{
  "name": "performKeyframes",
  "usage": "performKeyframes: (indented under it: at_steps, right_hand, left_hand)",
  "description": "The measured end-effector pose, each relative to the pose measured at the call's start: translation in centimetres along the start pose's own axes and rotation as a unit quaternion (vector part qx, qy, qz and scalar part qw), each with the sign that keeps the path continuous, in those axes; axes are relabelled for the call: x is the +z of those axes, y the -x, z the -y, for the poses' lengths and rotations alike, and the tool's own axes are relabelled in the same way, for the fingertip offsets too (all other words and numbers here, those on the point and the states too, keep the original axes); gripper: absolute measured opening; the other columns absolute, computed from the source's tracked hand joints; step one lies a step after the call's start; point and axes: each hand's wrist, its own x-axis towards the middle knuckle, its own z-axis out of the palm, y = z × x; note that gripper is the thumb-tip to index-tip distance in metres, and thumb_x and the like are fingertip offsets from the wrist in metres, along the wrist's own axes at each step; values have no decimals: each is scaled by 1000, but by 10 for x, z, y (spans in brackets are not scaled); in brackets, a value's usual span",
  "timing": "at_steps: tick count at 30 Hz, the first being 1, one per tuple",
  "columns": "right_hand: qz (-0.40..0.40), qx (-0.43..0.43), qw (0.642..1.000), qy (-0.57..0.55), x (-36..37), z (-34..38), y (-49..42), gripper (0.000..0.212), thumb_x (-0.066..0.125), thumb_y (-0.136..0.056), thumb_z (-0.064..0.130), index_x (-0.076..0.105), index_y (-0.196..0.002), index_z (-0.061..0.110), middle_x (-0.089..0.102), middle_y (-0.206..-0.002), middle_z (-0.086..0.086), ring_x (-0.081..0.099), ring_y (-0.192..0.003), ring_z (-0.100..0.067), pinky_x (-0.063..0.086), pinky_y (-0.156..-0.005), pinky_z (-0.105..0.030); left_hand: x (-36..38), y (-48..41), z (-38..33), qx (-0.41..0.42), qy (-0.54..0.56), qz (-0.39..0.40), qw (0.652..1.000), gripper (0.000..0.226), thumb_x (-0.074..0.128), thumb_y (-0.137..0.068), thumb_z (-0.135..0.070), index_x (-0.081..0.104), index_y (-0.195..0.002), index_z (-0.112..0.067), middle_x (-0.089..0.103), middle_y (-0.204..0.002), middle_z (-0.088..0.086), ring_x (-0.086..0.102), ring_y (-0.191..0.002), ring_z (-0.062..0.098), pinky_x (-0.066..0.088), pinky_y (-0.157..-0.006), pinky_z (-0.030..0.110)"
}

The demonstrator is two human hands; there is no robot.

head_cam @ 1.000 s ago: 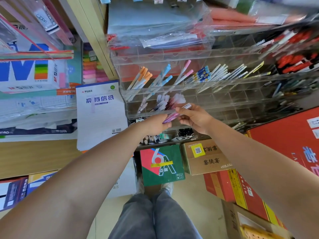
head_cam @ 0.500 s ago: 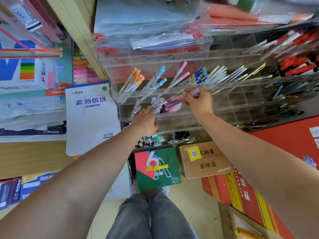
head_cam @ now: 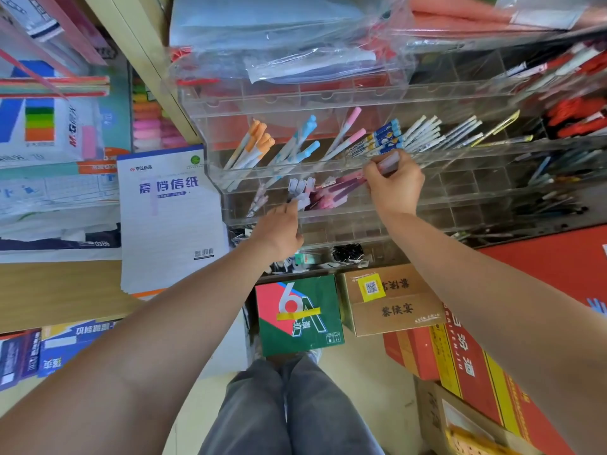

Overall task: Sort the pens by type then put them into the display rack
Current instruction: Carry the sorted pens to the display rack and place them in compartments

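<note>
The right hand (head_cam: 394,188) should slide its pink-and-lilac pen (head_cam: 389,160) tip-first among the matching pink pens (head_cam: 328,196) in the clear display rack (head_cam: 466,200) — low and clear of the divider; its fingers are curled, pinching that pen near the cap end; the left hand (head_cam: 279,229) reaches the white-clipped pens (head_cam: 300,188) just beside — grip unclear.

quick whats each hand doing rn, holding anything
left hand: cannot tell, fingers hidden at the display rack
right hand: grips purple pens
</note>
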Motion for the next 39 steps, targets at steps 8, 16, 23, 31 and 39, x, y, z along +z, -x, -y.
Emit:
performKeyframes:
  at_steps: [8, 16, 23, 31, 39]
  right_hand:
    - [36, -18, 999, 2, 24, -5, 13, 11, 69, -85, 14, 65, -83, 4, 68, -76, -8, 68, -62, -16, 58, -66, -33]
    - [134, -41, 986, 90, 52, -21, 32, 26, 69, -86, 18, 62, -109, 9, 46, -124, -10, 60, -74, -17, 51, -81, -25]
    - [104, -82, 986, 101, 43, -30, 29, 8, 67, -85, 5, 70, -91, 7, 69, -88, -6, 58, -69, -10, 54, -72, -26]
    - [143, -91, 968, 184, 47, -29, 30, 11, 68, -85, 10, 74, -95, 12, 70, -95, -5, 65, -74, -17, 57, -74, -35]
    - [183, -191, 944, 195, 30, -12, 53, 25, 64, -87, 14, 66, -111, 15, 61, -107, -5, 59, -72, -13, 53, -65, -33]
  left_hand:
    - [-1, 2, 2, 24, 12, -24, 999, 79, 55, -93, -21, 2, -152, -18, 35, -144, 19, 50, -118, 34, 42, -97, 42]
    - [4, -1, 10, 31, 14, -16, 999, 80, 54, -93, -20, 1, -152, -28, 33, -145, 17, 47, -122, 34, 42, -100, 44]
    - [5, -2, 12, 35, 6, -13, 999, 79, 51, -95, -21, -3, -152, -28, 30, -149, 14, 41, -128, 32, 40, -103, 45]
    - [8, -1, 11, 29, -4, -14, 999, 81, 51, -95, -22, -7, -152, -27, 22, -155, 13, 35, -135, 31, 36, -109, 43]
    - [-2, 33, 24, 48, -33, -134, 989, 55, 49, -93, -17, 34, -145, -15, 43, -140, 12, 44, -126, 28, 43, -100, 42]
